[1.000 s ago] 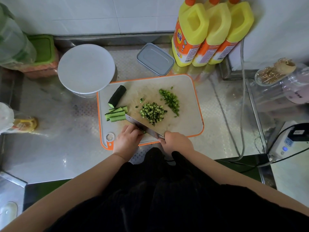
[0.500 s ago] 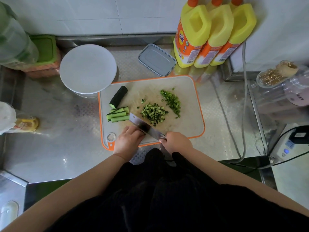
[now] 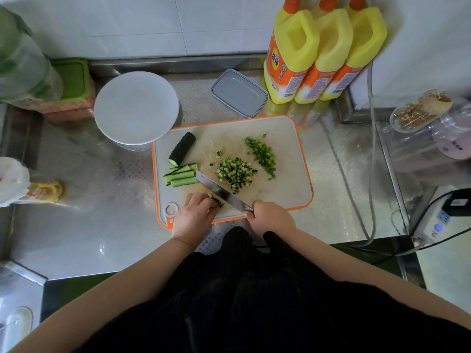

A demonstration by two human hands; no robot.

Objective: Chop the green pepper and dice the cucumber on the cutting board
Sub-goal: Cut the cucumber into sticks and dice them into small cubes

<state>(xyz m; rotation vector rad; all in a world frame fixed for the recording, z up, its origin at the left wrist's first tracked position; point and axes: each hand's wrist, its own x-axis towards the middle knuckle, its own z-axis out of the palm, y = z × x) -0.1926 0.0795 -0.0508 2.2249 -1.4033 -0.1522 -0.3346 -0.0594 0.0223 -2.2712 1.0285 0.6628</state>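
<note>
Cucumber sticks (image 3: 216, 200) lie pinched under left hand (image 3: 194, 216) fingers; right hand (image 3: 271, 217) fingers wrap the shiny knife (image 3: 221, 193); bottle labels too blurry.

A kitchen: a steel desk (image 3: 107, 225) against white wall tiles (image 3: 153, 26), bearing a cutting board (image 3: 285, 154), food containers (image 3: 239, 93) and yellow detergent bottles (image 3: 293, 57).

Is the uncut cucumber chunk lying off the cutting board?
No, the uncut cucumber chunk lies on the cutting board, near its far left corner above the cucumber strips.
</note>
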